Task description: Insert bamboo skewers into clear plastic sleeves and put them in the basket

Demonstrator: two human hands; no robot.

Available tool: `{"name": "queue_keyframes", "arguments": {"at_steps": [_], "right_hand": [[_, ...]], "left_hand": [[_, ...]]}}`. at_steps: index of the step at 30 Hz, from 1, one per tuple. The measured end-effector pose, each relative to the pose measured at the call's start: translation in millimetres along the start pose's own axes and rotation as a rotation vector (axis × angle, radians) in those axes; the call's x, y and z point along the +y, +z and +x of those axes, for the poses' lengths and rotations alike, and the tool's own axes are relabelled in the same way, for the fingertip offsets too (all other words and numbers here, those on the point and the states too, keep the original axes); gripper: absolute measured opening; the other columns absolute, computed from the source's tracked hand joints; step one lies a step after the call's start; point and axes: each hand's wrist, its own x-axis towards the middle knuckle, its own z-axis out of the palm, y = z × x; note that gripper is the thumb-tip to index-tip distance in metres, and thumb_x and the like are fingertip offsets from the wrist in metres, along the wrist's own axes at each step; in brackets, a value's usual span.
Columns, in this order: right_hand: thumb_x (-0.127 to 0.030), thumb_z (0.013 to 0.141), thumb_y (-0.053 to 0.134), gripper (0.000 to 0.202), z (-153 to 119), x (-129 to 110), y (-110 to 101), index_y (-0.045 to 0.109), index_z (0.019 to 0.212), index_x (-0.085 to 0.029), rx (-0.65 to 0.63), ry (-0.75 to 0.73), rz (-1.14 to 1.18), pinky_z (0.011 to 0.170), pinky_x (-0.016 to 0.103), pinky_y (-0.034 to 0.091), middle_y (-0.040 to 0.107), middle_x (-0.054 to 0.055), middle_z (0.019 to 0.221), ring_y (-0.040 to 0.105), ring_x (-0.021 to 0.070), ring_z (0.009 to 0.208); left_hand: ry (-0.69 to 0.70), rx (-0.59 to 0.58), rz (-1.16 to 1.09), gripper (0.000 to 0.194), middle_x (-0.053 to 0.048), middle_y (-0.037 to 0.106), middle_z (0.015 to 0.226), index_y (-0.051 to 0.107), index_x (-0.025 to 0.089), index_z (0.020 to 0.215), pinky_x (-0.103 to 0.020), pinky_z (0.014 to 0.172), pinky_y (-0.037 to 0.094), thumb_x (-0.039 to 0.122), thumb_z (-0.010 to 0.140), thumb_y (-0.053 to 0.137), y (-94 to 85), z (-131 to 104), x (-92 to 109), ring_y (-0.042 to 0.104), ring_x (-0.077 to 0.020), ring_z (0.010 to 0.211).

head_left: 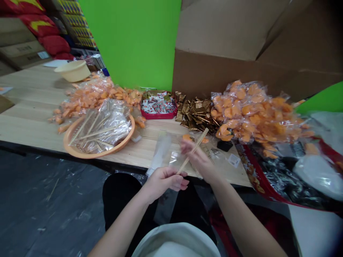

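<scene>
A pair of pale wooden sticks slants up and to the right over the table's front edge. Their lower ends are pinched in my left hand. My right hand is blurred beside the middle of the sticks, and whether its fingers grip them cannot be made out. Under and behind the hands lie clear plastic sleeves. Left of them, an orange basket holds clear wrappers with sticks in them. A small orange piece lies just beyond my right hand.
Wrapped orange pieces are heaped at left and right. Between them stand a red tray of small packets and a pile of gold packets. A cream bowl sits back left. A red bag overhangs the right edge.
</scene>
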Motion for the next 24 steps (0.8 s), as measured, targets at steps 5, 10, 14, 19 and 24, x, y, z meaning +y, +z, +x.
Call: {"name": "queue_keyframes", "arguments": {"at_steps": [5,10,14,19,24], "right_hand": [[-0.044,0.090,0.035,0.043,6,-9,-15,0.041,0.130,-0.031,0.348,-0.198,0.023,0.096,0.040,0.040,0.049,0.005,0.131,0.046,0.0207,0.120],[-0.040,0.087,0.046,0.049,-35,-12,10,0.037,0.135,-0.029,-0.225,-0.089,-0.138,0.108,0.043,0.023,0.037,0.005,0.142,0.030,0.0219,0.132],[-0.045,0.085,0.046,0.046,-45,-1,10,0.046,0.126,-0.025,0.067,0.123,0.111,0.095,0.039,0.039,0.054,0.009,0.123,0.049,0.0212,0.115],[-0.042,0.078,0.058,0.026,-43,-2,12,0.059,0.073,-0.017,-0.029,0.327,0.112,0.064,0.026,0.045,0.059,0.000,0.068,0.055,0.0142,0.067],[-0.037,0.081,0.055,0.022,-45,-10,18,0.058,0.070,-0.018,0.119,0.124,-0.191,0.060,0.025,0.039,0.055,0.001,0.067,0.051,0.0141,0.066]], "left_hand": [[-0.039,-0.031,0.002,0.031,-0.010,0.071,0.087,0.064,0.013,0.100,-0.029,0.073,0.050,0.031,0.075,0.065,2.7,4,-4,0.068,-0.0171,0.075],[0.051,-0.021,0.021,0.025,-0.007,0.070,0.076,0.064,0.012,0.089,-0.023,0.063,0.048,0.033,0.075,0.065,7.3,3,5,0.067,-0.0154,0.068],[0.046,-0.010,-0.041,0.033,-0.009,0.070,0.083,0.059,0.014,0.098,-0.026,0.064,0.048,0.035,0.074,0.065,8.1,0,4,0.067,-0.0172,0.070],[0.076,-0.041,-0.041,0.029,-0.009,0.070,0.081,0.053,0.014,0.095,-0.029,0.069,0.048,0.033,0.076,0.064,10.3,2,-11,0.067,-0.0198,0.078],[0.108,-0.021,-0.073,0.032,-0.009,0.066,0.099,0.054,0.016,0.100,-0.033,0.080,0.048,0.035,0.076,0.064,11.7,-1,-14,0.064,-0.0208,0.093]]}}
